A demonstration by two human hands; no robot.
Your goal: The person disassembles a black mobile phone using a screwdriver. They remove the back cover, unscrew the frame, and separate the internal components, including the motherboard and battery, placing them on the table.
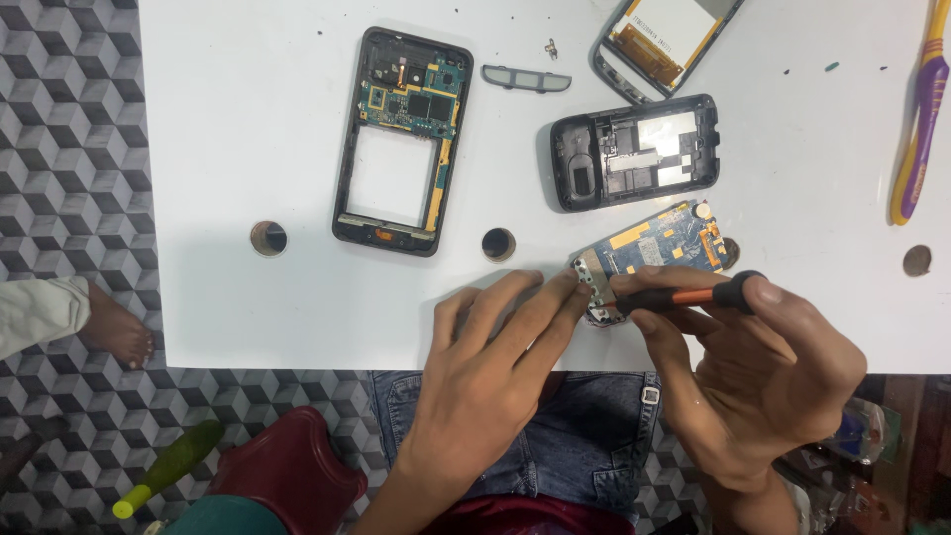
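Observation:
A blue phone circuit board [656, 246] lies near the front edge of the white table [248, 297]. My left hand [490, 372] presses its fingertips on the board's near-left end, by a small metal part [592, 282]. My right hand [763, 376] grips a black-and-orange screwdriver [684, 295], its tip pointing left at that same end of the board.
A black phone frame with a green board [403, 139] lies at the middle left. A black rear housing [634, 151], a screen assembly [662, 42] and a grey strip [526, 77] lie farther back. A yellow-purple toothbrush [919, 109] is at right. Someone's bare foot [117, 332] rests on the patterned floor at left.

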